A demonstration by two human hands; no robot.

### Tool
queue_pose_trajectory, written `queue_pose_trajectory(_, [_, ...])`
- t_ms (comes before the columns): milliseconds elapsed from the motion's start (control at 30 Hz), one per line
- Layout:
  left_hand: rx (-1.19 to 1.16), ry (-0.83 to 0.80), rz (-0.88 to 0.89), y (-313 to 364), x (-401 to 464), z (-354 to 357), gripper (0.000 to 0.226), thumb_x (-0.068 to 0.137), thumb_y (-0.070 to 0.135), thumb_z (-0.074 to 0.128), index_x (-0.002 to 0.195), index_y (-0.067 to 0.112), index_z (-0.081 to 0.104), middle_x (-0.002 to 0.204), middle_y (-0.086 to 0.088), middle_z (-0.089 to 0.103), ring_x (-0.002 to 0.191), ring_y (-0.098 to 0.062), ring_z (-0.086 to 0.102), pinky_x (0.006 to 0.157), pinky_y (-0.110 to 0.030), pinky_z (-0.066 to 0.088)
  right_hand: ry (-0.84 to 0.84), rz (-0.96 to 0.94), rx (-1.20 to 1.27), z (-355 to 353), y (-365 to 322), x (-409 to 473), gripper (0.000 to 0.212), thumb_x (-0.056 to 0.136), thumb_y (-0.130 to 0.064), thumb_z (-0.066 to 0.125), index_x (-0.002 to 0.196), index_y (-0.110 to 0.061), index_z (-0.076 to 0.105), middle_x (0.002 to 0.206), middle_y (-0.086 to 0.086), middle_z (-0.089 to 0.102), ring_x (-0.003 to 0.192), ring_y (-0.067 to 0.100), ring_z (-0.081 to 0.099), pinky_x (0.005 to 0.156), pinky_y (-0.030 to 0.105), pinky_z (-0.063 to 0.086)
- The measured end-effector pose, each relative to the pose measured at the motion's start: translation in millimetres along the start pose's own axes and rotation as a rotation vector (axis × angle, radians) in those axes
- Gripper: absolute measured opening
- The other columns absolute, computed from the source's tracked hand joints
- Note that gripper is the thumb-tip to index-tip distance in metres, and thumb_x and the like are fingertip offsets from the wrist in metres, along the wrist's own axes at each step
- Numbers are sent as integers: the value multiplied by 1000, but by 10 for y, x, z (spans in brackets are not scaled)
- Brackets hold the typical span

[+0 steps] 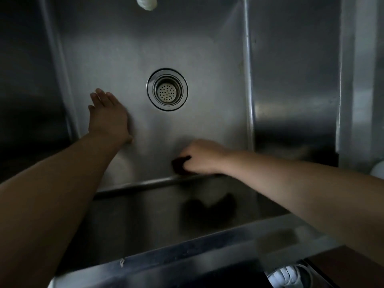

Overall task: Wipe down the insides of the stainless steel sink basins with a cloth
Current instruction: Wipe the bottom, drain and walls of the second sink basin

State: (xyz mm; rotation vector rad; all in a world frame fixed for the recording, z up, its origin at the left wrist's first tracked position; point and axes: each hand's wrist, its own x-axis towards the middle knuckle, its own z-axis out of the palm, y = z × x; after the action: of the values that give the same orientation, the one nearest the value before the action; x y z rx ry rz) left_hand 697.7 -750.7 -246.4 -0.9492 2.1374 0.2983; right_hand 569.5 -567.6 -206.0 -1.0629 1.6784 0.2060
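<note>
The dark cloth (180, 163) is clenched in the right hand (202, 156) at five o'clock of the drain (167, 89); the left hand (107, 117) (grip wide, flat) braces. Overlapping strokes along the basin floor (145, 48) are advised.

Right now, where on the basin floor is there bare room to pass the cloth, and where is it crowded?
Bare steel lies between the drain strainer and the far wall, and between the strainer and the right wall. The near strip is crowded: the left hand lies flat by the left wall, and the right hand presses the dark cloth by the sink basin's front edge.
</note>
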Motion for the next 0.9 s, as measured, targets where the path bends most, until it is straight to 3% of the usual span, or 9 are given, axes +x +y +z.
queue_pose_trajectory(67, [-1,-9,-4,8,-4,-4,134,62,43,85,142,-16,-4,150,-39,-1,140,-50,7,113,-52,22,-255,-32,117,199,-160,-12,19,84,-36,57,87,-20,67,74,0,62,75,26,64,59,23,43])
queue_pose_trajectory(133, [-4,-8,-7,14,2,0,134,62,43,85,143,-15,-5,150,-39,-1,141,-50,7,113,-52,22,-412,-69,120,326,-114,-82,29,91,-37,52,115,-25,63,100,4,62,95,26,59,77,25,44])
queue_pose_trajectory(200, [-15,-7,-6,16,-1,0,135,61,42,86,143,-16,-4,150,-39,-1,140,-50,6,113,-52,22,-464,-20,127,309,105,-190,47,97,-37,44,142,-25,40,138,7,49,123,25,47,103,31,36])
queue_pose_trajectory(300, [-16,-7,-5,23,-14,-16,135,61,41,87,142,-16,-4,150,-39,-1,140,-50,6,113,-52,22,-477,104,61,178,574,-361,54,101,-38,33,151,-20,19,156,9,24,141,26,26,115,35,19])
queue_pose_trajectory(400, [5,-2,-5,17,-26,-15,134,62,43,86,142,-17,-3,149,-40,0,140,-51,8,112,-52,24,-506,239,-151,109,907,-507,55,103,-40,22,151,-17,13,158,9,14,145,29,11,117,39,11])
queue_pose_trajectory(500, [20,6,-2,29,-38,-26,133,61,44,85,142,-17,-2,149,-40,3,139,-51,10,111,-52,25,-469,346,-261,129,985,-593,56,101,-43,15,150,-16,15,157,10,17,145,29,8,116,42,8])
queue_pose_trajectory(600, [49,8,-6,37,-39,-31,134,61,48,84,141,-16,-1,148,-41,5,139,-51,12,110,-51,27,-432,329,-197,158,764,-589,57,98,-49,18,149,-23,19,157,10,19,143,29,19,114,41,15])
queue_pose_trajectory(767, [62,9,-11,38,-31,-29,135,61,51,83,141,-17,-1,148,-41,5,139,-51,13,110,-51,28,-467,14,16,323,117,-474,49,99,-41,32,141,-18,38,152,6,32,135,26,33,110,38,27])
queue_pose_trajectory(900, [53,17,-3,36,-43,-47,134,62,50,83,141,-17,-1,148,-41,5,139,-52,12,110,-51,28,-361,94,106,199,256,-497,30,98,-33,42,120,-19,56,125,8,58,109,26,54,90,32,43])
